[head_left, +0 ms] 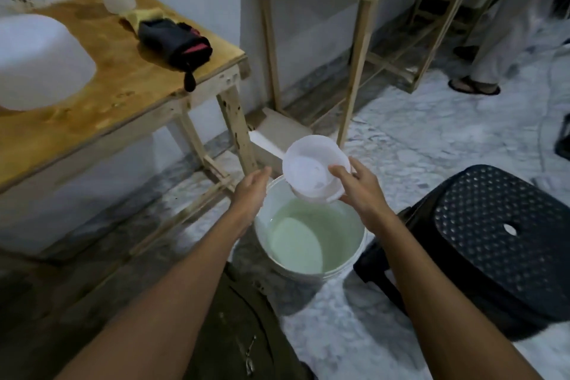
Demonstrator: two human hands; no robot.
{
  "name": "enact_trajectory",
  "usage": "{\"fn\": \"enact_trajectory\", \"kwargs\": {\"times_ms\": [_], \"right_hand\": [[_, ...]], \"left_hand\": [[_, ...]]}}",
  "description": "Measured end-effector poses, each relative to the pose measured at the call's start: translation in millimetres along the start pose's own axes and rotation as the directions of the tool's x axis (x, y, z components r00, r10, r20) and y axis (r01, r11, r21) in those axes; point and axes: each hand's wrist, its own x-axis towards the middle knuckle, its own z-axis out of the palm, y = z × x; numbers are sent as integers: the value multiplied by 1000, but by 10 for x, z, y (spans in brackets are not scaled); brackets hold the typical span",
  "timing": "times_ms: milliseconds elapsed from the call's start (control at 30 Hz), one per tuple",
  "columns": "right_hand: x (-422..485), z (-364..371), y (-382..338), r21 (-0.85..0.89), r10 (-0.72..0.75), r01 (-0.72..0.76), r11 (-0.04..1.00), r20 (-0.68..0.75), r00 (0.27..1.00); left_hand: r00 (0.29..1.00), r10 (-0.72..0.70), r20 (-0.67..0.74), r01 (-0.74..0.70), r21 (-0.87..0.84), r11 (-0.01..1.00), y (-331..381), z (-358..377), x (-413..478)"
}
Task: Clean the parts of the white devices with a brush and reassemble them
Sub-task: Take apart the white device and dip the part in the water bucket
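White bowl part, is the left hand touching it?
Apart. The head view shows a gap between the left hand and the white bowl part.

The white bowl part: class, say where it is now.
In the head view, near centre: the bowl part is gripped by the right hand above the far rim of the bucket, the open left hand beside it.

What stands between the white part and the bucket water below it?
Nothing visible. The right hand holds the white part over the far rim of the open bucket. The left hand is beside it, holding nothing. A pale shape lies under the water.
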Motion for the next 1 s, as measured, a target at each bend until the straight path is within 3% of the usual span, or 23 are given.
{"fn": "enact_trajectory", "kwargs": {"times_ms": [167, 367, 600, 800, 1000], "right_hand": [[271, -48, 526, -143, 18, -29, 989, -75, 997], [480, 26, 1002, -299, 13, -61, 952, -160, 987], [572, 49, 1280, -549, -69, -11, 836, -124, 990], [614, 128, 1266, -780, -238, 137, 611, -15, 971], [670, 162, 1204, -883, -390, 312, 352, 164, 906]], "left_hand": [[993, -116, -1, 113, 228, 967, -547, 209, 450], [946, -317, -73, 316, 434, 843, -1174, 374, 856], [964, -241, -116, 266, 327, 907, -1453, 374, 916], [968, -218, -122, 246, 327, 912, -1458, 340, 885], [970, -214, -112, 239, 305, 922, -1445, 333, 861]]}}
